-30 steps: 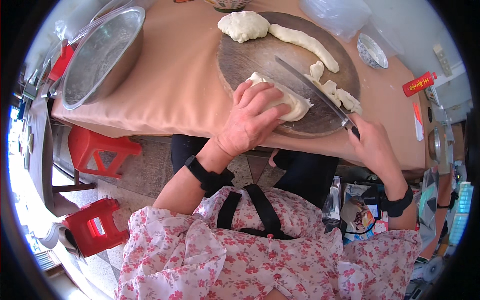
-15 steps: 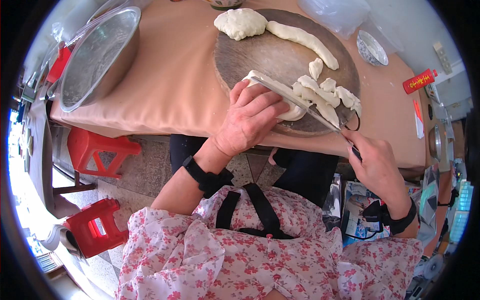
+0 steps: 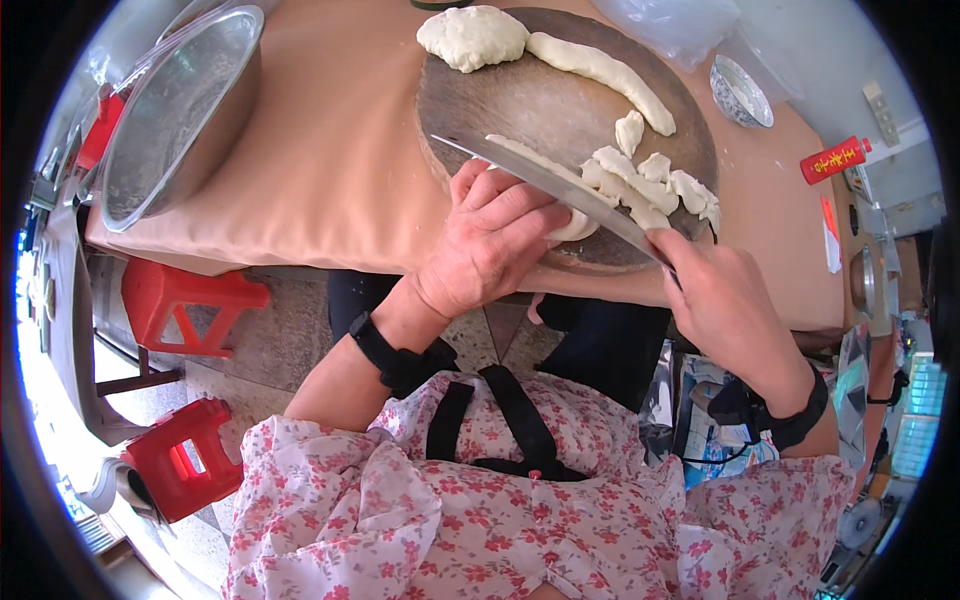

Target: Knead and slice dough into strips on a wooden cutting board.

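My right hand (image 3: 728, 312) grips the handle of a kitchen knife (image 3: 575, 190). Its long blade points up and left across the near part of a round wooden chopping board (image 3: 490, 100). Bent fingers of my left hand (image 3: 495, 238) hold a roll of dough (image 3: 578, 228) near the board's front edge, close beside the blade. Blade and fingers hide much of this roll. Cut dough pieces (image 3: 632, 185) lie to the right beyond the knife. At the back of the board rest a dough lump (image 3: 472, 38) and a long dough strip (image 3: 600, 72).
A large metal basin (image 3: 185, 125) stands at the left of the cloth-covered table (image 3: 340, 130). To the right are a patterned bowl (image 3: 741, 92), a clear plastic bag (image 3: 672, 25) and a red can (image 3: 835, 160). Two red stools (image 3: 190, 300) are on the floor at left.
The knife has slid up and left, with its tip now past my left fingers and more of the blade's flat showing. My right hand moved left with it. My left hand stays on the dough.
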Demonstrator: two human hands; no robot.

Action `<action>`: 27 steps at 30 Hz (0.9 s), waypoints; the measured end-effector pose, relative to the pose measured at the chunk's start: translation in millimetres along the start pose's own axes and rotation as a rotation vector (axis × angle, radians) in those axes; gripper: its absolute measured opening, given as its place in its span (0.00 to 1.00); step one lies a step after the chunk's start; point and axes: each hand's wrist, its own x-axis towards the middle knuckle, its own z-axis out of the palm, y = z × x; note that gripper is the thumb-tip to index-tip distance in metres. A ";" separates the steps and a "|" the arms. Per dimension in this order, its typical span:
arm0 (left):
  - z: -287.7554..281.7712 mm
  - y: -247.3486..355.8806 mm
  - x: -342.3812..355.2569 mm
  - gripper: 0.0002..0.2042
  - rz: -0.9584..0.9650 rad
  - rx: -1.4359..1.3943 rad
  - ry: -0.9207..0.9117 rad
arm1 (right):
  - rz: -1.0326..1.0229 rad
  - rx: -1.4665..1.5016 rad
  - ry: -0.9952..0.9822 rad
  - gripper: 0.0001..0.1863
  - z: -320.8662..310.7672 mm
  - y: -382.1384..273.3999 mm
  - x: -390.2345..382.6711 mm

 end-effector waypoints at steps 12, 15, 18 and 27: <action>-1.0 -0.2 -1.5 0.17 0.016 0.028 -0.080 | -0.189 0.014 0.105 0.06 12.9 -1.1 71.7; -2.6 -2.0 -3.6 0.17 0.012 0.045 -0.090 | -0.168 0.034 0.076 0.07 9.5 -1.4 65.5; -3.3 -1.3 -2.5 0.18 0.017 0.047 -0.086 | -0.100 0.016 0.057 0.08 7.6 8.5 46.2; -4.0 -2.4 -3.1 0.19 0.007 0.015 -0.091 | 0.095 0.087 0.022 0.12 -0.6 30.2 11.4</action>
